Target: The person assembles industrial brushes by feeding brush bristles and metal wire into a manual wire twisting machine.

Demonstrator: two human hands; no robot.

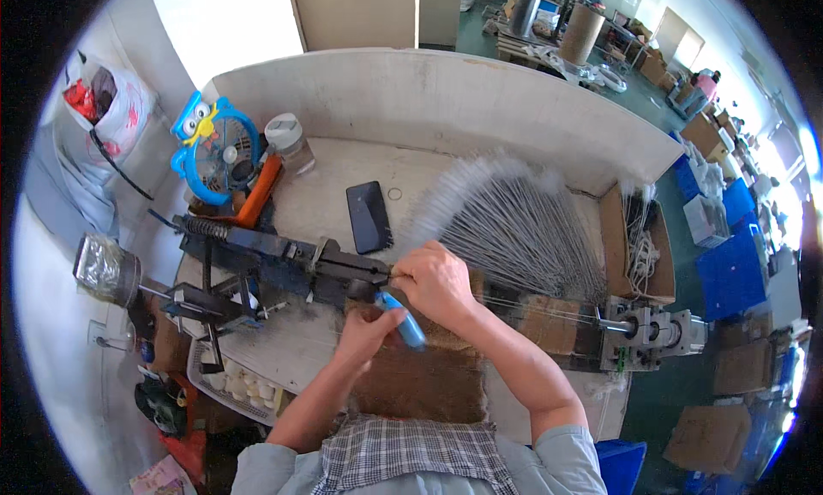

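My left hand (364,334) is closed round a light blue, rounded handle (408,325), just below the dark metal machine's (334,268) right end. The kind of tool is not clear. At that same end, my right hand (437,281) pinches close to the machine's jaws, and what lies between its fingertips is too small to make out. Beyond my right hand spreads a fan of thin grey wire stems (523,234) with fuzzy white bristle ends. Thin rods run rightward from beneath my right forearm toward a metal chuck-like fixture (651,330).
A black phone (369,216) lies behind the machine. Farther left stand a blue owl-shaped fan (214,148) and a lidded clear jar (291,144). A cardboard box (613,238) holds more wires at right. A curved white panel (446,88) borders the back. Below left sits a basket (236,396) of pale pieces.
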